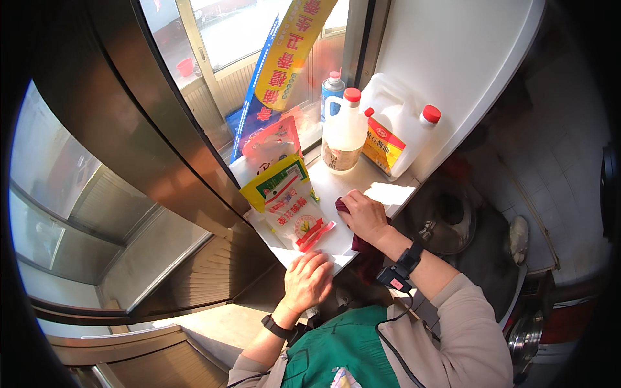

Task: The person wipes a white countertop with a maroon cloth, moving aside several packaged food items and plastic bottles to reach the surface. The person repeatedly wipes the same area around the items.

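Observation:
My right hand [364, 217] grips a dark maroon cloth [368, 250] on a narrow white shelf [335, 186]; part of the cloth hangs over the front edge. My left hand [308, 281] rests at the shelf's front left corner, fingers spread a little, with nothing seen in it. Just beyond its fingertips lies a white plastic food packet [296, 216] with red print. Behind that packet leans a yellow and green packet [252, 191]. A handled plastic bottle [343, 138] with a red cap stands farther back, beyond my right hand.
A large white plastic jug [405, 145] with a red cap and a blue spray can [333, 92] stand by the bottle. A tall yellow and blue package [286, 58] leans at the window. A round metal pan [441, 218] sits lower right.

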The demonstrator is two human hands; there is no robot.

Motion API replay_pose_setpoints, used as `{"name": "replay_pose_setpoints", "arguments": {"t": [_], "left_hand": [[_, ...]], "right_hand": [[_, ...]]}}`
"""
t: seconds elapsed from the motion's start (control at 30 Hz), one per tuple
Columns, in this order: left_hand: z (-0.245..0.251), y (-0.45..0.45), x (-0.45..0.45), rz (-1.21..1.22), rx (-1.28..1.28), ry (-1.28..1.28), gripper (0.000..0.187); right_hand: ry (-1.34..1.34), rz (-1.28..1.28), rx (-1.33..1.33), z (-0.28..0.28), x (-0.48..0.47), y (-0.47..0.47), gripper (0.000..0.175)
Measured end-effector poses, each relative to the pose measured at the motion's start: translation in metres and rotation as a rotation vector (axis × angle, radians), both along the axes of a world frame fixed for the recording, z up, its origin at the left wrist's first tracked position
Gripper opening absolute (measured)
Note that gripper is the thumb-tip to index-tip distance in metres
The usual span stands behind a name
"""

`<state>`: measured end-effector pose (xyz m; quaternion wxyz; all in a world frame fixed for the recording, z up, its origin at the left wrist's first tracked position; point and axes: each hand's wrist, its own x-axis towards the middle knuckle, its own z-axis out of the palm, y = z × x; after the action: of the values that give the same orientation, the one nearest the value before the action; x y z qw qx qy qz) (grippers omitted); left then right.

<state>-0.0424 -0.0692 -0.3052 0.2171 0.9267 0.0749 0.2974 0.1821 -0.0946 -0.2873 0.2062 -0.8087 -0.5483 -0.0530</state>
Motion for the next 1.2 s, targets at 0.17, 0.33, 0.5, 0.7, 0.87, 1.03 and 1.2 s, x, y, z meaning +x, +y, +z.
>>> {"name": "replay_pose_setpoints", "arguments": {"t": [0.17,0.33,0.5,0.7,0.87,1.03,1.2], "left_hand": [[0.002,-0.001,0.001,-0.007,0.013,-0.025,0.039],[0.002,0.001,0.001,-0.012,0.005,-0.037,0.039],[0.002,0.001,0.002,-0.002,0.009,-0.025,0.038],[0.002,0.001,0.001,0.001,0.008,-0.031,0.038],[0.000,0.000,0.001,-0.007,-0.019,-0.027,0.038],[-0.001,0.000,0.001,0.002,-0.004,-0.012,0.038],[-0.001,-0.001,0.000,0.004,-0.041,-0.017,0.038]], "right_hand": [[-0.110,-0.082,0.048,0.005,0.003,0.015,0.018],[-0.010,-0.050,-0.058,0.013,-0.003,-0.005,0.020],[-0.101,-0.098,0.028,0.012,-0.001,0.007,0.023],[0.029,-0.077,-0.116,0.001,0.003,-0.002,0.024],[-0.098,-0.112,0.101,-0.016,0.003,0.001,0.026],[0.009,-0.281,-0.084,-0.007,0.037,0.002,0.025],[-0.094,-0.416,0.033,-0.005,0.031,-0.008,0.017]]}}
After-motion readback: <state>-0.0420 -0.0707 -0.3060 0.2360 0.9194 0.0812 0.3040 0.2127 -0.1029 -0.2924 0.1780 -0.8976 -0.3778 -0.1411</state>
